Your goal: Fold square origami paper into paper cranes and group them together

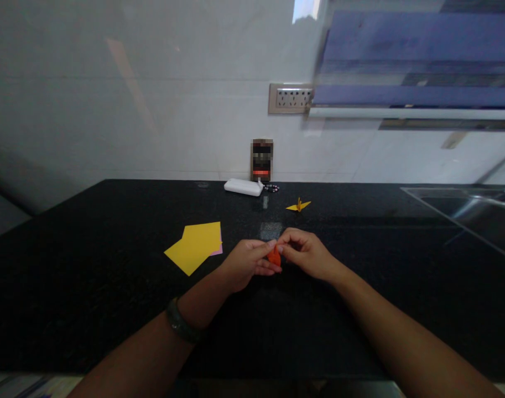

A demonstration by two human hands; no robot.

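Note:
A small folded piece of orange paper [274,256] is held between my two hands above the dark countertop. My left hand [248,262] pinches it from the left with the thumb on top and fingers beneath. From the right, my right hand [308,253] grips its upper edge between thumb and index finger. The fingers cover part of the paper, so its full folded shape is hidden. Beyond my right hand stands a yellow paper crane [298,205]. To the left of my hands lie yellow paper sheets [196,243], with a pink sheet [217,252] showing beneath.
At the back, a white power bank [243,187] with a beaded strap [271,188] lies before a phone [261,160] leaning on the tiled wall. A sink [476,210] is set into the black countertop [111,232] at right. Wall sockets [292,98] are above.

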